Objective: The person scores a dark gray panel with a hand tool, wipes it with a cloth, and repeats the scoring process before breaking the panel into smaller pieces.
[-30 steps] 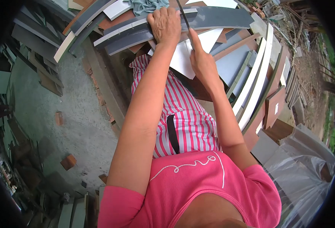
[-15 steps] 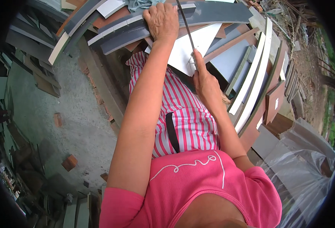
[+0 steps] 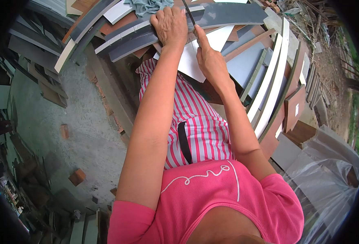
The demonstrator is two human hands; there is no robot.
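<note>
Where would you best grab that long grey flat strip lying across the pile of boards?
Near its middle, from the person's side, fingers over the long edges. The long grey flat strip is thin and lies crosswise, so a central hold probably balances it. The left hand presses there, beside the thin dark blade held by the right hand; either free end would likely tip.

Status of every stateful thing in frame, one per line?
left hand, curled down on grey strip
right hand, gripping blade, index finger extended
blade, tilted, crossing grey strip
grey strip, lying flat, pinned by left hand
white panel, flat beneath grey strip, corner jutting out
cloth, crumpled
</note>
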